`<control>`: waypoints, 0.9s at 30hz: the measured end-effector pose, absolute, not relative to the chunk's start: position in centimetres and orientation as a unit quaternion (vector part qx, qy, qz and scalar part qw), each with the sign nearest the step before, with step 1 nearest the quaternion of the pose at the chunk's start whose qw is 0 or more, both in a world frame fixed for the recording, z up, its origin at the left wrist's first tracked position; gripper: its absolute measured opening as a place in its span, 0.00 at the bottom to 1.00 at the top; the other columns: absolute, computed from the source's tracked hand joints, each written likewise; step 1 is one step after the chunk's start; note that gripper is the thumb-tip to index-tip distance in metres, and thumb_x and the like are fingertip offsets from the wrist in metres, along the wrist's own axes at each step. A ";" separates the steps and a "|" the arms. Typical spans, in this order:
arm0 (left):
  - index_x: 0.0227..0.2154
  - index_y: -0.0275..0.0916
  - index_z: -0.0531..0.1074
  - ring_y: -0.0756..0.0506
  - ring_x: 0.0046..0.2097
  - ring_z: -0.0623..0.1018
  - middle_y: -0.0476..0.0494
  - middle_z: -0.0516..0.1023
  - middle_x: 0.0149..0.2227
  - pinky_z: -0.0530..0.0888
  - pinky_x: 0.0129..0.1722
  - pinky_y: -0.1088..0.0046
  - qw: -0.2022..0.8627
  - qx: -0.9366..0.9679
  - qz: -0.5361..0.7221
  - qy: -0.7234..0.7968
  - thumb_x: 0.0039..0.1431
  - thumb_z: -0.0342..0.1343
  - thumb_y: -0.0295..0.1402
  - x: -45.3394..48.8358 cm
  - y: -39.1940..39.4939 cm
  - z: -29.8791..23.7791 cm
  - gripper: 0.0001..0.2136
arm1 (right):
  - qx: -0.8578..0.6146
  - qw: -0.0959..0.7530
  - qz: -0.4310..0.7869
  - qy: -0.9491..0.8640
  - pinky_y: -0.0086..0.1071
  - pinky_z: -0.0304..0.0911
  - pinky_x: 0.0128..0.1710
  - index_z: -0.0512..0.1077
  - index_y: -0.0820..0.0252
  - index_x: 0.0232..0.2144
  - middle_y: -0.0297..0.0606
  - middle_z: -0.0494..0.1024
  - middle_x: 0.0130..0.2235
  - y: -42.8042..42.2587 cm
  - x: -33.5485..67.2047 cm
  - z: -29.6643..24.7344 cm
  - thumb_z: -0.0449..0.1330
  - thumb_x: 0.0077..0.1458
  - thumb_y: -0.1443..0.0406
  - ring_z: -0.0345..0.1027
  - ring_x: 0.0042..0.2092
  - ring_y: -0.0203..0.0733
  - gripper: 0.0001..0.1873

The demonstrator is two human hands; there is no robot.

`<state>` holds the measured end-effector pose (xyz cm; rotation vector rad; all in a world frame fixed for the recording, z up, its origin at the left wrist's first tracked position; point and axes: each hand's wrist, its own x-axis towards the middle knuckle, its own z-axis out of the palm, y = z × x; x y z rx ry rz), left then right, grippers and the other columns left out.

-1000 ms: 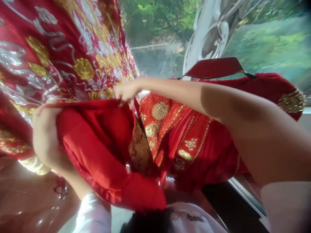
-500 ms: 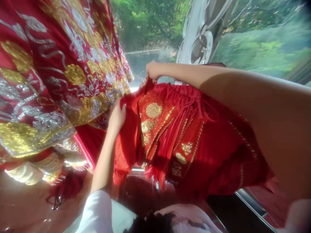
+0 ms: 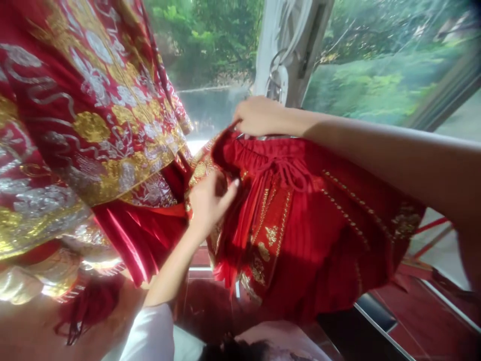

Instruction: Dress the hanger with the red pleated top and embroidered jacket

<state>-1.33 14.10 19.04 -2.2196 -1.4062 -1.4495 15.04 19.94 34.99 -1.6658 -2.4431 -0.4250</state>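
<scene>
A red pleated skirt (image 3: 308,235) with gold embroidery and bead lines hangs in front of me, its drawstring tied in a bow at the gathered waistband (image 3: 278,155). My right hand (image 3: 259,115) is closed on the top left end of that waistband. Lower down, my left hand (image 3: 206,203) grips the skirt's folded left edge beside a gold-embroidered panel, thumb raised and some fingertips hidden in the cloth. A thin piece of metal shows at the waistband, partly hidden.
A heavily embroidered red, gold and silver garment (image 3: 93,125) hangs close on the left, above a dark red tassel (image 3: 90,306). Behind the skirt stand a window (image 3: 210,45) and a white frame post (image 3: 274,55) with metal rings. Reddish tiles (image 3: 424,311) cover the floor.
My left hand has moved right, and the skirt's left flap is folded back, hiding its plain red part. My right hand still holds the waistband. The view has shifted slightly to the right.
</scene>
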 end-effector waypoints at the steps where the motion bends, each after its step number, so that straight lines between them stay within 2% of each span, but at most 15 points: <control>1: 0.40 0.41 0.69 0.41 0.39 0.77 0.41 0.78 0.35 0.72 0.40 0.64 0.107 -0.713 -0.516 -0.462 0.58 0.55 0.46 -0.9 14.9 20.2 0.15 | -0.554 0.089 -0.128 -0.818 0.42 0.63 0.46 0.76 0.67 0.48 0.55 0.79 0.41 20.3 15.2 34.9 0.53 0.55 0.67 0.72 0.47 0.55 0.21; 3: 0.45 0.41 0.68 0.36 0.53 0.72 0.35 0.75 0.47 0.69 0.51 0.57 0.144 -0.683 -0.556 -0.451 0.55 0.59 0.45 -0.2 16.9 22.9 0.18 | -0.551 0.108 -0.099 -0.822 0.40 0.64 0.44 0.77 0.68 0.45 0.52 0.79 0.34 21.0 15.5 35.0 0.54 0.56 0.65 0.73 0.43 0.53 0.19; 5: 0.45 0.40 0.69 0.35 0.55 0.70 0.35 0.75 0.48 0.68 0.53 0.56 0.107 -0.703 -0.550 -0.438 0.54 0.60 0.44 0.6 19.2 25.5 0.19 | -0.543 0.123 -0.062 -0.828 0.39 0.65 0.42 0.77 0.68 0.44 0.50 0.78 0.30 21.7 15.5 35.1 0.54 0.56 0.63 0.73 0.40 0.52 0.19; 8: 0.35 0.38 0.71 0.39 0.45 0.75 0.40 0.76 0.34 0.72 0.45 0.62 -0.011 -0.762 -0.497 -0.414 0.54 0.60 0.41 1.2 21.9 28.1 0.12 | -0.525 0.157 -0.040 -0.836 0.38 0.66 0.39 0.77 0.65 0.42 0.47 0.76 0.27 22.2 15.6 35.1 0.56 0.54 0.62 0.73 0.39 0.51 0.17; 10: 0.28 0.38 0.70 0.42 0.39 0.75 0.44 0.73 0.26 0.73 0.40 0.66 -0.094 -0.781 -0.463 -0.408 0.52 0.61 0.38 1.2 22.7 29.0 0.09 | -0.501 0.190 -0.035 -0.844 0.38 0.65 0.39 0.76 0.63 0.41 0.46 0.75 0.27 21.7 16.1 35.1 0.57 0.53 0.62 0.72 0.39 0.50 0.15; 12: 0.23 0.37 0.69 0.45 0.34 0.74 0.46 0.70 0.22 0.73 0.35 0.70 -0.161 -0.782 -0.447 -0.404 0.51 0.63 0.35 1.1 22.6 29.3 0.09 | -0.474 0.228 -0.026 -0.850 0.37 0.65 0.39 0.74 0.61 0.41 0.45 0.74 0.29 20.3 17.0 35.0 0.56 0.53 0.62 0.71 0.42 0.50 0.14; 16: 0.21 0.37 0.70 0.47 0.30 0.73 0.47 0.69 0.21 0.72 0.30 0.72 -0.229 -0.749 -0.474 -0.403 0.51 0.61 0.34 1.3 21.5 29.4 0.09 | -0.443 0.286 -0.045 -0.849 0.35 0.63 0.41 0.71 0.57 0.42 0.44 0.73 0.33 16.1 20.7 33.4 0.52 0.58 0.60 0.68 0.48 0.50 0.13; 22: 0.21 0.37 0.73 0.48 0.28 0.73 0.47 0.72 0.21 0.72 0.30 0.71 -0.239 -0.727 -0.495 -0.410 0.50 0.59 0.33 2.1 20.9 30.1 0.06 | -0.463 0.364 -0.065 -0.806 0.41 0.62 0.46 0.72 0.56 0.38 0.46 0.73 0.37 14.2 26.2 27.8 0.50 0.59 0.61 0.64 0.51 0.53 0.12; 25: 0.21 0.36 0.74 0.48 0.28 0.73 0.47 0.73 0.22 0.71 0.30 0.72 -0.234 -0.753 -0.461 -0.407 0.49 0.59 0.31 2.8 21.6 31.2 0.06 | -0.507 0.413 -0.036 -0.756 0.38 0.62 0.42 0.73 0.58 0.38 0.45 0.74 0.34 15.7 27.4 29.1 0.50 0.59 0.64 0.65 0.47 0.50 0.12; 27: 0.20 0.36 0.73 0.49 0.28 0.73 0.47 0.73 0.21 0.71 0.30 0.72 -0.234 -0.767 -0.443 -0.402 0.50 0.58 0.30 3.3 22.0 31.9 0.06 | -0.558 0.363 0.015 -0.746 0.33 0.60 0.36 0.73 0.63 0.33 0.43 0.72 0.29 17.2 27.9 31.5 0.51 0.57 0.68 0.66 0.38 0.42 0.11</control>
